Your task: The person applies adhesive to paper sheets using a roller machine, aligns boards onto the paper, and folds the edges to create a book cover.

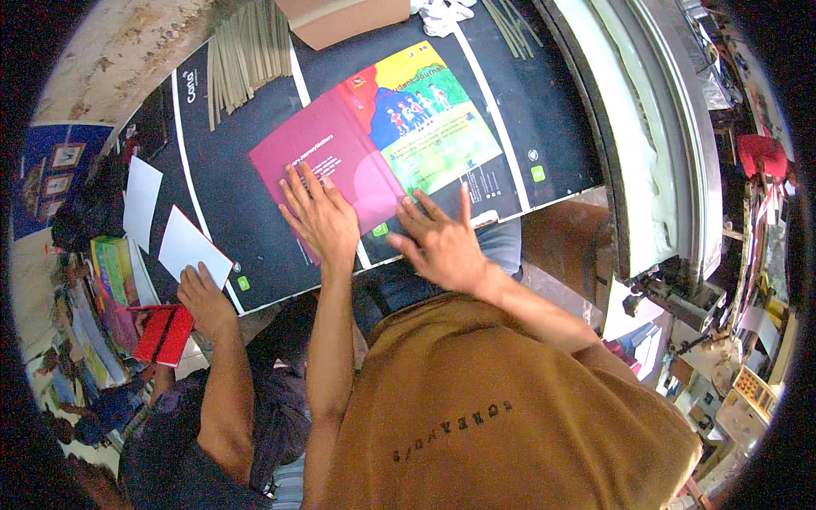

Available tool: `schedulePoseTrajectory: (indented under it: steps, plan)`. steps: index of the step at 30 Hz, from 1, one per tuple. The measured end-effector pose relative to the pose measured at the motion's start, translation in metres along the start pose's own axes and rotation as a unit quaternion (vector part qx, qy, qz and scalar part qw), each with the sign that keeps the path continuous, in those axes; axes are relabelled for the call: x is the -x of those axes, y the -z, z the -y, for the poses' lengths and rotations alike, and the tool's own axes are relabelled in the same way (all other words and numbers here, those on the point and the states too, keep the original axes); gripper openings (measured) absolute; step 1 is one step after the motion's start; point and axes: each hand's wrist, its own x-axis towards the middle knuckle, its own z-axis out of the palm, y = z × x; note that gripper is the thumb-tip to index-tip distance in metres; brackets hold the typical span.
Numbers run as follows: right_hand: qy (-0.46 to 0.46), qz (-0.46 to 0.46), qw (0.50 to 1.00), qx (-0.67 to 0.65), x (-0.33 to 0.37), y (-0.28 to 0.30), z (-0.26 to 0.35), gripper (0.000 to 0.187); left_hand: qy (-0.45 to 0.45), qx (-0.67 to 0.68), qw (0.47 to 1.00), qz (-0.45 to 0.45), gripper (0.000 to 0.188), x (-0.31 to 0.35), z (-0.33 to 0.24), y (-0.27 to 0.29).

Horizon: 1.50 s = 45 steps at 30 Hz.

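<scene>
A book cover (387,119) lies spread with its printed outside up on a dark work surface. One half is magenta with a pink curve; the other carries a bright drawing of several children in red, yellow, blue and green. My left hand (321,212) rests flat on the magenta half, fingers spread. At the near edge, by the fold, is my right hand (442,242), its fingers apart and fingertips by the cover's lower border. Nothing shows in its grasp.
On my left, a co-worker's hand (204,297) touches a white card (194,246); a red notebook with a black band (166,333) is beside it. Thin strips (246,55) and a cardboard box (344,19) lie at the back. A large machine (629,127) borders the right.
</scene>
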Motion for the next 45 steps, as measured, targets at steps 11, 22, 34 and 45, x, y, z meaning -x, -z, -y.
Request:
schedulePoseTrajectory:
  steps: [11,22,34,45]
  plan:
    - [-0.304,-0.212,0.890,-0.264,-0.096,0.060,-0.148,0.068,0.357,0.695,0.623,0.039,0.069,0.033,0.073,0.052]
    - [-0.190,0.012,0.784,-0.591,-0.091,0.065,-0.150,0.034,0.338,0.550,0.751,0.139,0.071,0.025,0.064,0.064]
    - [0.001,-0.077,0.805,-0.588,-0.039,0.094,-0.037,0.033,0.156,0.869,0.456,0.109,0.075,0.037,-0.031,0.139]
    - [-0.088,-0.050,0.795,-0.598,-0.037,0.092,-0.025,0.038,0.217,0.868,0.429,0.126,0.065,0.037,-0.020,0.129]
